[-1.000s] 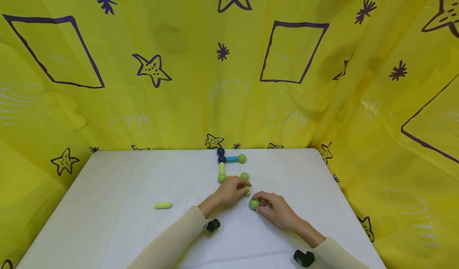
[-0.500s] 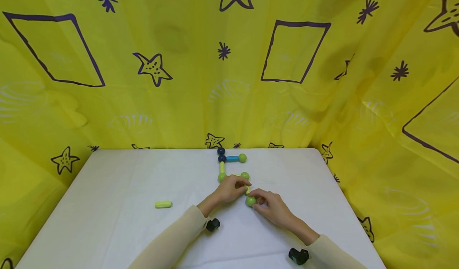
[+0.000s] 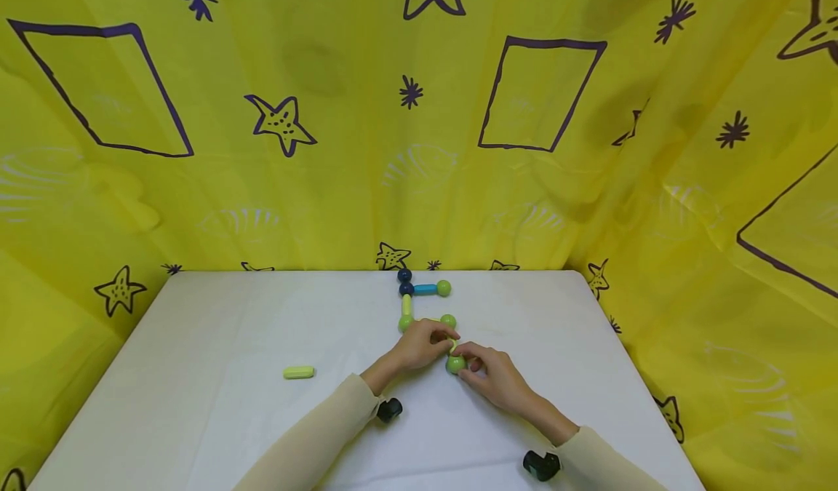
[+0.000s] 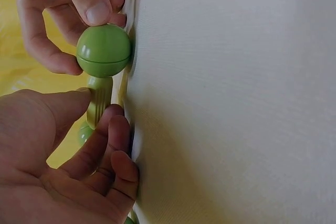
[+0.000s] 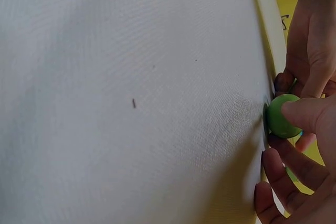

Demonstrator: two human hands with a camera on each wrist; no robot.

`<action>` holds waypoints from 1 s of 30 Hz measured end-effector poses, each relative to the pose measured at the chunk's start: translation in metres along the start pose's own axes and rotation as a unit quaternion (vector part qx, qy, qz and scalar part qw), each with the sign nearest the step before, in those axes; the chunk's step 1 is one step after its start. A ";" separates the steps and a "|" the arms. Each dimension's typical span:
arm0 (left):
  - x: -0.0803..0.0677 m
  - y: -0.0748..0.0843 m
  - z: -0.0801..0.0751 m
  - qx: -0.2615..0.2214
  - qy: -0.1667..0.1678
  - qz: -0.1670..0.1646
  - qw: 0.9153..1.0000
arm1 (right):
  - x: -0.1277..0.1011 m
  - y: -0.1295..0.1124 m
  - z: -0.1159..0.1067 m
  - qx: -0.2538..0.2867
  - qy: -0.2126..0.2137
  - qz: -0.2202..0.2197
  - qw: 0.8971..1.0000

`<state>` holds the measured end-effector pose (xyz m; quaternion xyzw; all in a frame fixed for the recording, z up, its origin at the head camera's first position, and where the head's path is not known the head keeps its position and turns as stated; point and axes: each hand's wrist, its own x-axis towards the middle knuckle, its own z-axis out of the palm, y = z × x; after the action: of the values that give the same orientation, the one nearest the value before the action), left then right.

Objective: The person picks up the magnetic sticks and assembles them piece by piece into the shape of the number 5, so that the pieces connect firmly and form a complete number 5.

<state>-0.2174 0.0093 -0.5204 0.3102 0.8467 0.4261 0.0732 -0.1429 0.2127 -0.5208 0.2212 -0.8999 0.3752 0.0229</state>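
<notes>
The right hand (image 3: pixel 492 376) pinches a green ball (image 3: pixel 455 364) on the white table (image 3: pixel 216 374) against a pale stick (image 4: pixel 98 104), which the left hand (image 3: pixel 422 345) grips to keep it steady.

green ball (image 4: pixel 103 51) | pinched, on table | touching green rod (image 4: pixel 98 103) end

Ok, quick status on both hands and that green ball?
Right hand pinches the green ball against the rod's end. Left hand holds the yellow-green rod. Nothing blocking; spare rod lies off left.
</notes>
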 end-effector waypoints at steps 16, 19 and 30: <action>-0.007 0.003 -0.011 -0.027 -0.013 -0.015 0.999 | 0.000 -0.001 -0.001 -0.001 -0.008 0.012 1.000; -0.011 0.003 -0.015 -0.030 -0.015 -0.018 0.999 | 0.000 -0.001 -0.001 0.001 -0.012 0.014 1.000; -0.033 0.003 -0.041 -0.016 0.004 0.005 1.000 | 0.002 -0.001 -0.002 -0.003 -0.022 0.023 0.999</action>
<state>-0.2058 -0.0367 -0.4973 0.3117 0.8382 0.4415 0.0731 -0.1442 0.2124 -0.5185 0.2090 -0.9061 0.3678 -0.0051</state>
